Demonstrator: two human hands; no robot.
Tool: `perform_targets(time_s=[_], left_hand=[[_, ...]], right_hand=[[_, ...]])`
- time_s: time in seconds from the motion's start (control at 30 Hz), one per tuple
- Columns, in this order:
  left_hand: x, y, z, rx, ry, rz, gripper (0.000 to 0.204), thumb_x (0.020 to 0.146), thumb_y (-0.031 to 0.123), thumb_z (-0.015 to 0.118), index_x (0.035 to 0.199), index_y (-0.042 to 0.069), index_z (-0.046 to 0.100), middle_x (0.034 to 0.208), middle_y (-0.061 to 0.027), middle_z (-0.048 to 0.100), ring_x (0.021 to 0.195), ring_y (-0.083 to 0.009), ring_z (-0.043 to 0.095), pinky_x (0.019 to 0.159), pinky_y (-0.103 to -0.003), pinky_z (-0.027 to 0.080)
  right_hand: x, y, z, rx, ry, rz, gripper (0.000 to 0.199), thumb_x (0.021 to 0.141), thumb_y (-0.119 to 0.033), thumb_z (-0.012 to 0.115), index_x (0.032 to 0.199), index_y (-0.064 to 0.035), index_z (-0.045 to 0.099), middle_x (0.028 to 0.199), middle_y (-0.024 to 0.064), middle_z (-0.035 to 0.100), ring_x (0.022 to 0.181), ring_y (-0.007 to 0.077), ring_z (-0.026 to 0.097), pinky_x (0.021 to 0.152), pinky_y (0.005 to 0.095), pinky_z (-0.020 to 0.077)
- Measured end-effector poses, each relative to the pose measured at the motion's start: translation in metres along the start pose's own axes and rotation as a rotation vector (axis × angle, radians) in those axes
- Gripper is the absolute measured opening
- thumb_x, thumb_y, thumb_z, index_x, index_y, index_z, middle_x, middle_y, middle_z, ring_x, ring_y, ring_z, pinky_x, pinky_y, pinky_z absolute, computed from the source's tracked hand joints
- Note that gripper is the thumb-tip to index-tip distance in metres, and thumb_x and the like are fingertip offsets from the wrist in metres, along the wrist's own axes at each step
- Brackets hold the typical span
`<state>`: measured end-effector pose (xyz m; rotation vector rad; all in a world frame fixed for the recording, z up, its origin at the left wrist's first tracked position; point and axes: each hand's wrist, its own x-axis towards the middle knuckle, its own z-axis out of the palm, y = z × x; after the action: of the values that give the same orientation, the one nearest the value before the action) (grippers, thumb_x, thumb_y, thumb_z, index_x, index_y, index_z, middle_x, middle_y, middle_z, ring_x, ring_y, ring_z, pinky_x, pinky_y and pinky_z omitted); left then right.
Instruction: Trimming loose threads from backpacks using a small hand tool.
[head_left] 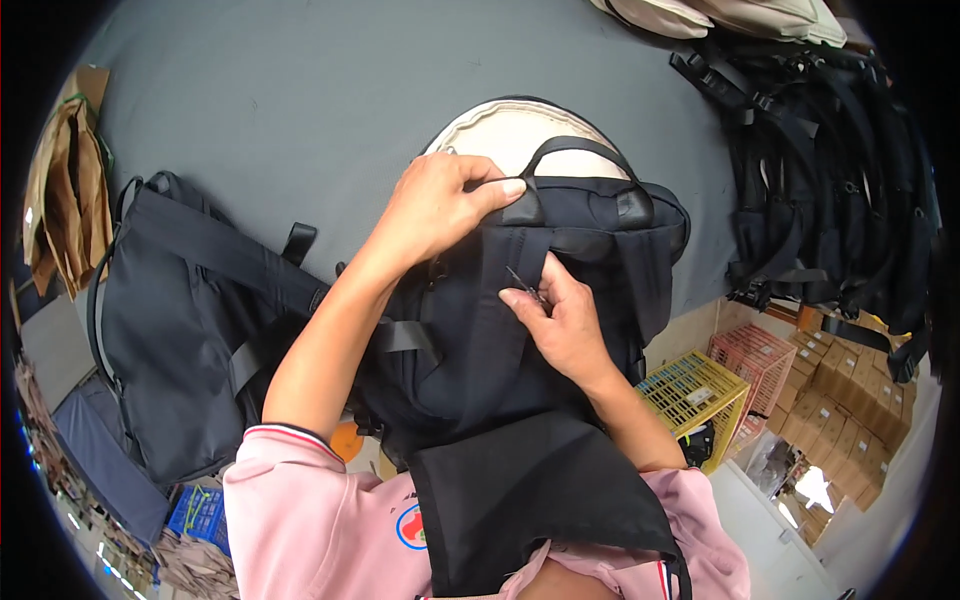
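A dark navy backpack [455,365] lies in front of me, its shoulder straps and carry handle [580,143] uppermost. Its top is unzipped, and the cream lining [510,130] shows. My left hand [440,205] pinches the bag's top edge between thumb and forefinger, right beside the handle's left base. Over the left shoulder strap [497,345], my right hand [562,315] is closed round a small pointed metal tool [527,284]. Its thin tip sticks out toward the upper left; the fingers hide the rest, so its exact kind is unclear.
Another black backpack [180,320] lies at the left of the grey table [300,90]. Black bags [820,180] are heaped at the right, with pale bags [740,18] behind. Yellow [695,390] and pink [755,355] crates and cardboard boxes [845,410] stand lower right. Brown paper [70,190] is far left.
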<state>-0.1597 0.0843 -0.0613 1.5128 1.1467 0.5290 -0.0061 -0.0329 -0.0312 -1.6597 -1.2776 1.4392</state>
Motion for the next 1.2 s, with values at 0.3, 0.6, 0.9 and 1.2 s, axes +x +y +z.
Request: perform_targets(time_s=[0.3,0.6,0.9,1.2], left_hand=[[0.008,0.0,0.002,-0.33,-0.164,-0.252,0.028,0.083,0.025,0.067,0.07,0.0,0.067,0.058,0.0001,0.054,0.057,-0.0084,0.046,0.056,-0.026,0.037],[0.008,-0.005,0.0,-0.34,-0.19,-0.254,0.026,0.082,0.02,0.067,0.063,0.003,0.063,0.053,0.0035,0.048,0.054,-0.0059,0.038,0.052,-0.025,0.03],[0.003,0.006,0.001,-0.273,-0.219,-0.285,0.018,0.079,0.016,0.07,0.069,0.002,0.066,0.055,0.0025,0.051,0.056,-0.0071,0.043,0.055,-0.025,0.036],[-0.011,0.018,-0.011,-0.334,0.6,0.285,0.03,0.086,0.005,0.061,0.116,0.003,0.059,0.1,-0.0056,0.063,0.096,-0.0118,0.055,0.09,-0.027,0.043]], right_hand=[[-0.003,0.005,-0.005,-0.173,0.005,-0.046,0.031,0.081,-0.003,0.065,0.11,-0.0009,0.053,0.083,0.0183,0.065,0.076,0.0346,0.065,0.065,0.034,0.0493],[-0.007,0.008,-0.003,-0.183,0.008,-0.089,0.03,0.082,-0.005,0.065,0.109,0.0,0.052,0.081,0.0187,0.063,0.074,0.0361,0.064,0.063,0.0352,0.0487],[-0.011,0.016,-0.008,-0.226,0.007,-0.089,0.029,0.083,-0.002,0.064,0.111,0.001,0.055,0.081,0.0095,0.067,0.067,0.0091,0.058,0.063,0.0239,0.0458],[-0.029,-0.017,-0.031,-0.043,0.149,-0.162,0.031,0.087,-0.005,0.064,0.117,-0.0032,0.056,0.072,0.0053,0.064,0.064,0.0075,0.061,0.058,0.023,0.0479]])
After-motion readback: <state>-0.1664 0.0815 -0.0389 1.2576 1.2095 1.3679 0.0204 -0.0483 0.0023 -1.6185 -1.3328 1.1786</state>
